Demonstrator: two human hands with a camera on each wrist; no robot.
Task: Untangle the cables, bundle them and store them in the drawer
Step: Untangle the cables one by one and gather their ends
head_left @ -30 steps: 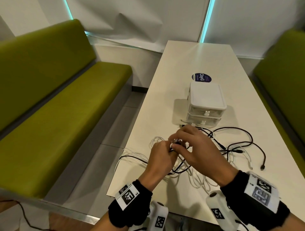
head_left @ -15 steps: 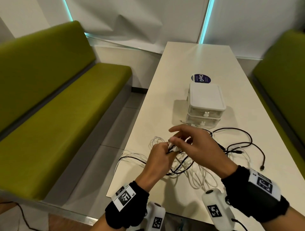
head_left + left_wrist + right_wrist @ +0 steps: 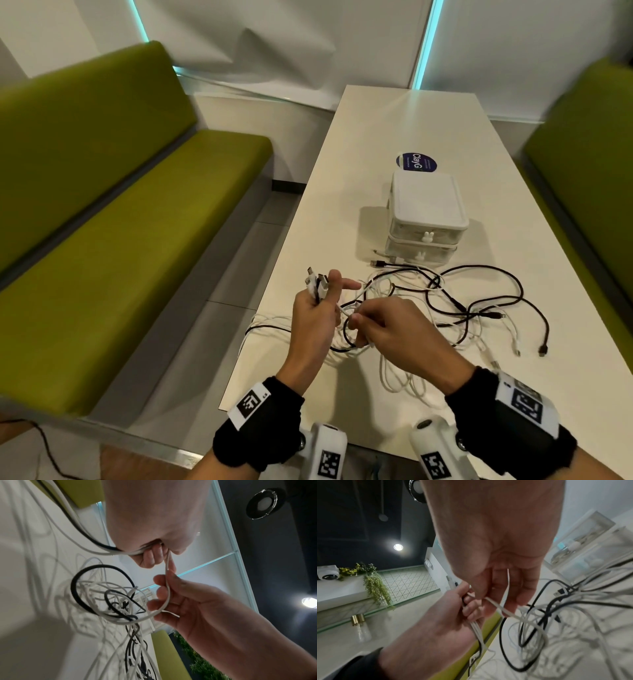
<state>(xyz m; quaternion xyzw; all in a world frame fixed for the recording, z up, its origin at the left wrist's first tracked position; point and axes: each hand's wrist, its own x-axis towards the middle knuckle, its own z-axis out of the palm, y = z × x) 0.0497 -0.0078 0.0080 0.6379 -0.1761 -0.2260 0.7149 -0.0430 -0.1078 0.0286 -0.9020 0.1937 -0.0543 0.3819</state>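
The left hand (image 3: 313,320) is raised above the near end of the white bench (image 3: 394,130), its fingers curled round a bunch of cable ends (image 3: 317,284) whose plugs stick up past the thumb; the forefinger points out toward the right. Just beside it, the right hand (image 3: 394,330) pinches a single white cable (image 3: 167,588) between thumb and fingertips, and this strand runs up into the left hand's fist. Below and beyond both hands, the tangle of black and white cables (image 3: 445,308) sprawls over the bench, with loops trailing toward the right hand's far side and a few hanging from the left hand's grip. Farther out past the tangle stands the small white drawer unit (image 3: 426,219), both drawers closed, a cable plug lying at its foot. Green seats (image 3: 120,205) flank the bench.
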